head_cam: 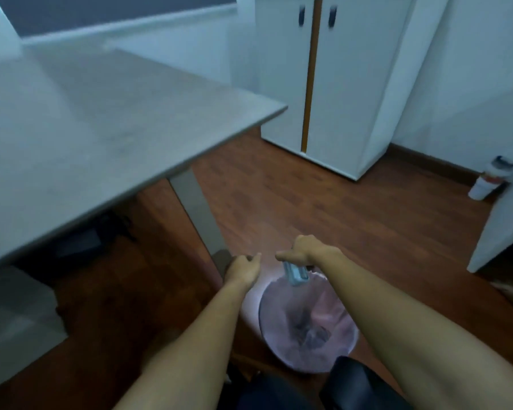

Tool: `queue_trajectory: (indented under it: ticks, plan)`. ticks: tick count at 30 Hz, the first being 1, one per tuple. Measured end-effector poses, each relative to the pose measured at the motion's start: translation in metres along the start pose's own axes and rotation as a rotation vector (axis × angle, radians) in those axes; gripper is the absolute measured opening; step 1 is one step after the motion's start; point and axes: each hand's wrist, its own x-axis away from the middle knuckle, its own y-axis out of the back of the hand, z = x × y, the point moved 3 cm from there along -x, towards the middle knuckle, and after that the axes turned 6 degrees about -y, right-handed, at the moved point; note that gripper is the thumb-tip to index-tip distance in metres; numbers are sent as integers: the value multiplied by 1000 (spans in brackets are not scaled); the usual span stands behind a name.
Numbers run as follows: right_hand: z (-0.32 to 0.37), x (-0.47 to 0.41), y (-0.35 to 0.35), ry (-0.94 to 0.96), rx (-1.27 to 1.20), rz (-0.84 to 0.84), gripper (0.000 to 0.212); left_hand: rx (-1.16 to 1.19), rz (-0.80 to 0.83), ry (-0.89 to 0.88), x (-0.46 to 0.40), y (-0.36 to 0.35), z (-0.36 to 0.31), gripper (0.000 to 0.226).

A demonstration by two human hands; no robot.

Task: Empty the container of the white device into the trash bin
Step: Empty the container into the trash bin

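You are looking down at your own two bare forearms, stretched out over a reddish-brown wooden floor (323,208). Your right hand (304,250) is curled around a small, pale blue-white container (296,273), gripping it from above; the container hangs tilted below your fingers, directly over the far rim of the trash bin (285,344). The bin is round, lined with a pale pinkish bag, and sits on the floor between your forearms; a dark, blurred clump of debris (311,329) lies at its bottom. Your left hand (243,269) hovers just left of the bin's rim, near the container but not touching it, fingers loosely curled with one fingertip pointing toward your right hand; it holds nothing. A grey table (86,128) fills the left side of the view, and its metal leg (196,208) comes down just behind your left hand. A white two-door cabinet (347,84) stands against the far wall. A white bottle (486,184) rests on the floor at the far right. The whole view is slightly blurred.
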Motion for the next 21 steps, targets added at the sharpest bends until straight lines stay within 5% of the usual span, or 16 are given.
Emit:
queue_trajectory:
  ticks: [4, 13, 18, 21]
  plan:
    - [20, 57, 54, 45, -85, -90, 58, -29, -52, -125, 31, 45, -59, 51]
    - [84, 185, 151, 168, -153, -313, 75, -110, -220, -413, 111, 163, -165, 52]
    - [135, 227, 173, 239, -121, -362, 62, -64, -318, -509, 158, 231, -188, 32]
    - [178, 249, 179, 305, -128, -383, 68, -23, -406, -496, 175, 282, -184, 40]
